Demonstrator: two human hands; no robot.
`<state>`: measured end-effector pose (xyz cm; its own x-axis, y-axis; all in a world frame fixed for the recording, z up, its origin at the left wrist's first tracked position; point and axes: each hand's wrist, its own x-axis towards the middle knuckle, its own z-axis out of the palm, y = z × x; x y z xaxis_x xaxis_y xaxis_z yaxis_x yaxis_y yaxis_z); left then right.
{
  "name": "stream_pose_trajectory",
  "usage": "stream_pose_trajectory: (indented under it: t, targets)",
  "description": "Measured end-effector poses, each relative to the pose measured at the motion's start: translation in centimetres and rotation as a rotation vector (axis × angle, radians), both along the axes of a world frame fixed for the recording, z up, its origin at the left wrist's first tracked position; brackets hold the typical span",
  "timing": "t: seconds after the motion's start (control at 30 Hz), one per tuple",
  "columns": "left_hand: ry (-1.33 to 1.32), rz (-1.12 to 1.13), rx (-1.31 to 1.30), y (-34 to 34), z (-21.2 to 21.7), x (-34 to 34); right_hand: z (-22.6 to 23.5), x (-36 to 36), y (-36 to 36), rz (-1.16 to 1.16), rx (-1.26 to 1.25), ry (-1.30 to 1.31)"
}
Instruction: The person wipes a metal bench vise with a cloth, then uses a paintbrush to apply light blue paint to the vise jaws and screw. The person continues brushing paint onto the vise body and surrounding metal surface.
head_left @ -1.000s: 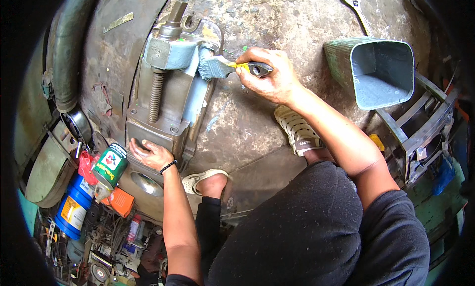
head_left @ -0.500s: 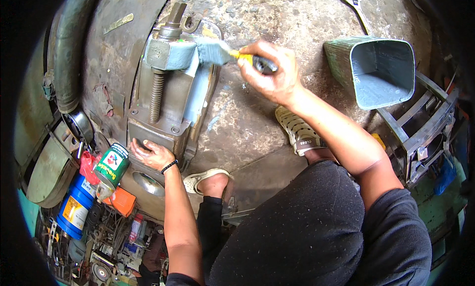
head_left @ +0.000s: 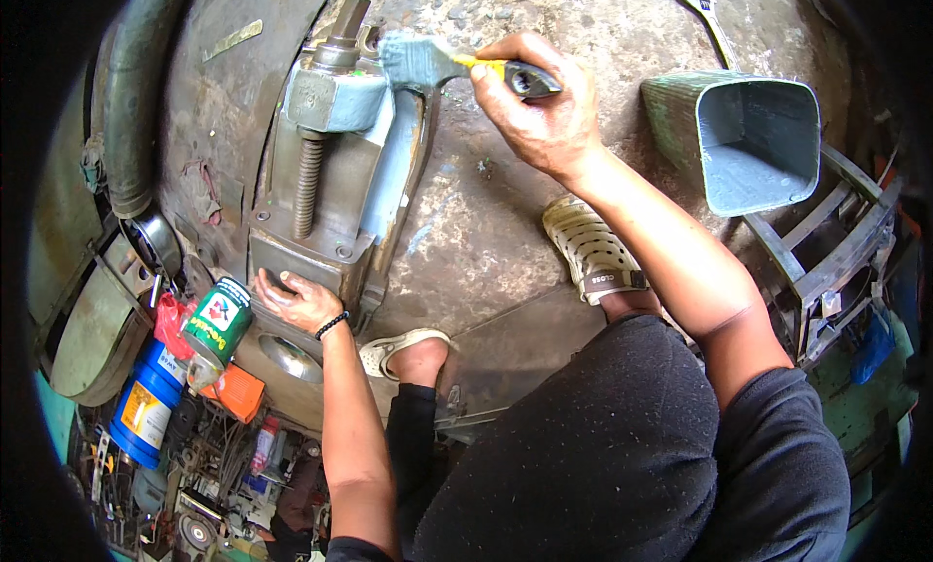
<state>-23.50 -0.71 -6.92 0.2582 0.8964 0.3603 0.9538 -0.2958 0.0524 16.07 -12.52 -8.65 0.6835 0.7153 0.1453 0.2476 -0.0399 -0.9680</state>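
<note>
Vise (head_left: 335, 164) lies on the concrete floor (head_left: 505, 212), upper-left of centre, screw (head_left: 308, 185) exposed, top block and one side already blue-grey. Brush (head_left: 423, 62) has shifted up from the side face to the top end since a second ago, so coverage is moving toward the head. Right hand (head_left: 539, 105) is closed round the brush handle. Left hand (head_left: 296, 300) lies flat on the vise base, fingers spread (steadying it). Paint tub (head_left: 753, 139) sits well right, within arm's swing. Green can (head_left: 219, 319) just beside the left hand, blue can (head_left: 146, 407) below it. Wrench (head_left: 705, 3) far top. Sandalled foot (head_left: 588, 246) near the vise.

Grey-loaded paintbrush (head_left: 428, 62) on half-painted metal vise (head_left: 335, 164)
</note>
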Motion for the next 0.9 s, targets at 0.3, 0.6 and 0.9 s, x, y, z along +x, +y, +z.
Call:
stream_pose_trajectory:
  t: [0.3, 0.6, 0.9]
  targets:
    - [0.003, -0.008, 0.009, 0.1, -0.2, -0.2, -0.3, -2.3, -3.3, 0.210, -0.009, 0.047]
    - [0.007, -0.003, 0.002, 0.0, 0.0, 0.1, 0.0, 0.1, -0.3, 0.096, -0.015, -0.031]
    - [-0.003, -0.003, -0.009, -0.2, 0.2, 0.3, 0.7, -0.4, -1.4, 0.024, -0.077, -0.041]
